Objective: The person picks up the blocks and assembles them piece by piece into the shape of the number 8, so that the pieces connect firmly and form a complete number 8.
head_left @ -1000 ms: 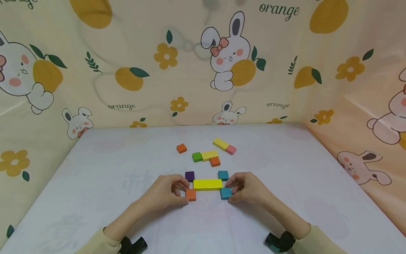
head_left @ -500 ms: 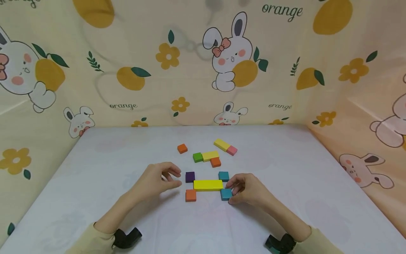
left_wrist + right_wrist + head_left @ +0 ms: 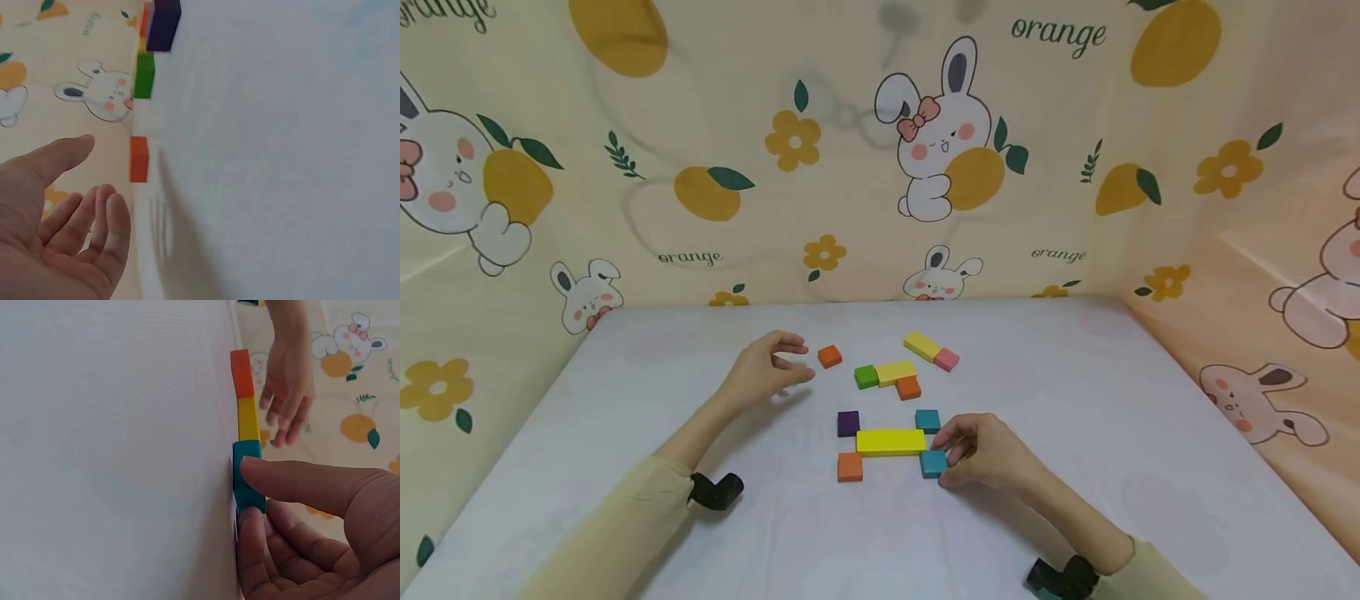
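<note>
- moved since the earlier frame: left hand (image 3: pixel 763 367) has gone from beside the purple block (image 3: pixel 848 423) to farther up the white table (image 3: pixel 775 517); right hand (image 3: pixel 988 450) has stayed put.
- left hand: thumb apart from loosely curved fingers, holding nothing, just beside the lone orange block (image 3: pixel 830 357) but not touching it.
- right hand: thumb and fingers pinch the near teal block (image 3: pixel 934 464), which sits at the right end of a long yellow bar (image 3: pixel 891 442), on its near side.
- lone orange block: lies flat on the table, beyond the purple block and left of the green block (image 3: pixel 867 377).
- handling, as a judgement: likely light, stiff, hard to break, perhaps a little slick; best taken by two opposite side faces, thumb against fingertips.
- writing: "orange" in dark script, repeated on the patterned backdrop (image 3: pixel 730 100); no lettering visible on the blocks.
</note>
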A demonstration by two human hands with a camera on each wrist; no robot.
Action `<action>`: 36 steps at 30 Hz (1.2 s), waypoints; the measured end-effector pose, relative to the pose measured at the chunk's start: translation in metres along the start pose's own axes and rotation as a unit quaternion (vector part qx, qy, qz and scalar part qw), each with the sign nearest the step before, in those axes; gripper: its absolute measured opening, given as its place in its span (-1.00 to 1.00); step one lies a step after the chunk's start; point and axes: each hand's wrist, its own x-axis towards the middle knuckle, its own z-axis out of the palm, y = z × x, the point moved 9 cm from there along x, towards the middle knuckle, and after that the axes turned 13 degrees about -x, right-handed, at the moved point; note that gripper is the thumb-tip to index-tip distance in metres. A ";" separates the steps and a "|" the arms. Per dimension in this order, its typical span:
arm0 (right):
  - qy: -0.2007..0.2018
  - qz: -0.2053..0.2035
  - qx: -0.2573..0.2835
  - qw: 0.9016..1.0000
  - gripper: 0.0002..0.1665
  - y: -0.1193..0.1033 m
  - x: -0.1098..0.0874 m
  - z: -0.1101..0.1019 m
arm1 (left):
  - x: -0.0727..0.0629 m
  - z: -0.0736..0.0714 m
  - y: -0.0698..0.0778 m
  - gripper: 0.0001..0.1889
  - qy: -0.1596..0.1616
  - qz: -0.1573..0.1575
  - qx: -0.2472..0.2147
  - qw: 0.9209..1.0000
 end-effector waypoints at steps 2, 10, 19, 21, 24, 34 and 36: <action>-0.001 -0.001 -0.001 1.000 -0.56 0.000 0.000 0.000 | 0.007 0.000 -0.006 -0.36 0.004 -0.017 -0.015 1.000; -0.001 0.010 0.001 1.000 -0.55 0.002 0.000 0.001 | 0.027 0.009 -0.022 -0.23 0.013 -0.061 -0.030 0.998; -0.001 0.009 0.000 1.000 -0.55 0.002 0.001 0.000 | 0.038 0.012 -0.029 -0.25 0.044 -0.092 -0.019 0.995; -0.003 0.004 0.002 1.000 -0.55 0.001 0.001 0.001 | 0.038 0.012 -0.030 -0.26 0.048 -0.093 -0.009 0.995; -0.003 0.000 0.005 1.000 -0.55 0.001 -0.001 0.001 | 0.038 0.013 -0.028 -0.28 0.052 -0.085 0.008 0.995; 0.001 -0.007 0.009 1.000 -0.56 0.000 -0.002 0.002 | 0.038 0.015 -0.026 -0.37 0.058 -0.057 0.039 0.996; 0.003 -0.004 0.007 1.000 -0.56 0.002 -0.001 0.001 | 0.036 0.015 -0.023 -0.36 0.059 -0.051 0.038 0.996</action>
